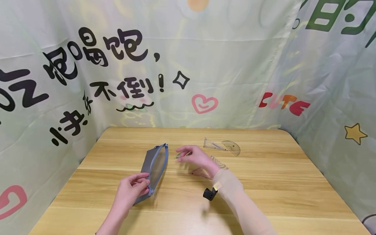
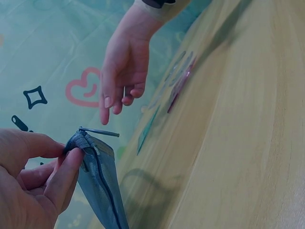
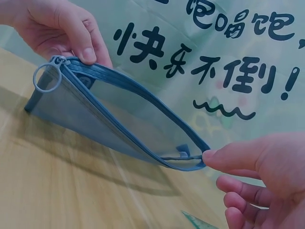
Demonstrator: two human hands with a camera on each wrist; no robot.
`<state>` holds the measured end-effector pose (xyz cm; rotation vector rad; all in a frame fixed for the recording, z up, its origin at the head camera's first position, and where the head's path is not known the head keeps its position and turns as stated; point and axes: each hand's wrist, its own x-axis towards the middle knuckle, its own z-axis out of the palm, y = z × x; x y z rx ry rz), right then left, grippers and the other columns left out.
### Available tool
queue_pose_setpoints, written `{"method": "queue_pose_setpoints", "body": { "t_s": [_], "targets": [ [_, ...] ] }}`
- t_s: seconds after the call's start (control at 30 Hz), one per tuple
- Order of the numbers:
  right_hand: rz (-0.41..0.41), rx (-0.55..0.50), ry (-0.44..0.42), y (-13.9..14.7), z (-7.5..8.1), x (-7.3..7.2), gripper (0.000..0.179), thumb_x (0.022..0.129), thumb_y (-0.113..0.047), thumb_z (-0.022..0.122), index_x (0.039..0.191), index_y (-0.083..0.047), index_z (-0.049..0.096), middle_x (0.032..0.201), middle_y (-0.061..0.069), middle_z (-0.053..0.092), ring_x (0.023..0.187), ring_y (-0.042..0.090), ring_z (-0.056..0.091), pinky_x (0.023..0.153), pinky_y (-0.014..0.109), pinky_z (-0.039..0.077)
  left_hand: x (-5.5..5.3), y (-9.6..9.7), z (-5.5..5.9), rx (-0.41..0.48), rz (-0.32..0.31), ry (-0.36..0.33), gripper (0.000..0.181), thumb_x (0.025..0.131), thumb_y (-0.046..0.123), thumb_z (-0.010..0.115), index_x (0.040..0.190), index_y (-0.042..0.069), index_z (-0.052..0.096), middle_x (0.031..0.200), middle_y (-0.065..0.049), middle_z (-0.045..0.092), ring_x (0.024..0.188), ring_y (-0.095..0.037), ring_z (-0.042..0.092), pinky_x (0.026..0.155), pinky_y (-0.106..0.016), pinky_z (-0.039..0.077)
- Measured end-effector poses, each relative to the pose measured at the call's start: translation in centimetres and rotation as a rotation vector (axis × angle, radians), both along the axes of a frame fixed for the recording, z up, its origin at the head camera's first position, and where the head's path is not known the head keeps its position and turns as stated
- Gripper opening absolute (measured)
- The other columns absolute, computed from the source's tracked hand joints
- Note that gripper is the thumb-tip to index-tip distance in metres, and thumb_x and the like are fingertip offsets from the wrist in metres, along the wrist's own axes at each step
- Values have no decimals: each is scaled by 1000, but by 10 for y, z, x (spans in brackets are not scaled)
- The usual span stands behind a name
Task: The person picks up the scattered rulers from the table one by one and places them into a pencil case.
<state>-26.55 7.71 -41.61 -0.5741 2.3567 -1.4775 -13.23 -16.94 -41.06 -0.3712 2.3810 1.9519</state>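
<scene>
My left hand (image 1: 132, 187) pinches the near end of a blue zip pouch (image 1: 148, 160) between thumb and fingers. The pouch stands tilted on its edge, unzipped, its mouth gaping toward the right. A ring-shaped zip pull (image 3: 46, 78) hangs at the end near the left hand. My right hand (image 1: 195, 156), fingers loosely bent, hovers to the right of the pouch's far end. In the right wrist view its thumb tip overlaps that end's rim; the left wrist view shows a gap between them. Under the right fingers lies a green set square (image 2: 147, 131).
A pink set square (image 1: 201, 173) and a clear protractor-like ruler (image 1: 218, 162) lie partly behind the right forearm. Farther back are a clear set square (image 1: 213, 144) and a semicircular protractor (image 1: 231, 147). Printed curtains (image 1: 235, 65) enclose the wooden table (image 1: 279, 182) on three sides.
</scene>
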Motion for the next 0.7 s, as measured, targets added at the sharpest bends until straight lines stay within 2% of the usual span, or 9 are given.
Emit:
{"method": "queue_pose_setpoints", "body": {
  "t_s": [0.2, 0.33, 0.53, 0.7],
  "targets": [
    [0, -12, 24, 9, 3, -4, 37, 89, -11, 71, 126, -7, 65, 104, 15, 66, 83, 11, 59, 75, 30, 55, 0, 0, 0, -5, 4, -9, 31, 91, 0, 65, 121, -6, 65, 88, -5, 66, 76, -10, 67, 69, -20, 62],
    [-10, -9, 42, 16, 4, -7, 37, 89, -12, 71, 125, -5, 65, 104, 16, 66, 84, 12, 59, 73, 27, 54, -1, 0, -1, -6, 6, -9, 31, 90, 0, 65, 121, -5, 65, 88, -5, 67, 76, -10, 67, 70, -20, 62],
    [-40, -10, 37, 27, 4, -10, 36, 90, -13, 71, 125, -7, 66, 105, 15, 65, 87, 14, 59, 76, 31, 55, 0, 0, -1, -7, 3, -4, 31, 90, 0, 65, 121, -6, 65, 88, -5, 67, 76, -9, 67, 70, -20, 62],
    [-55, -14, 33, 38, 5, -12, 40, 90, -14, 72, 128, -5, 64, 104, 14, 64, 86, 14, 59, 83, 44, 56, 0, 0, 0, -2, 2, -2, 31, 90, -1, 64, 121, -6, 65, 88, -5, 66, 75, -9, 66, 69, -20, 62]
  ]
}}
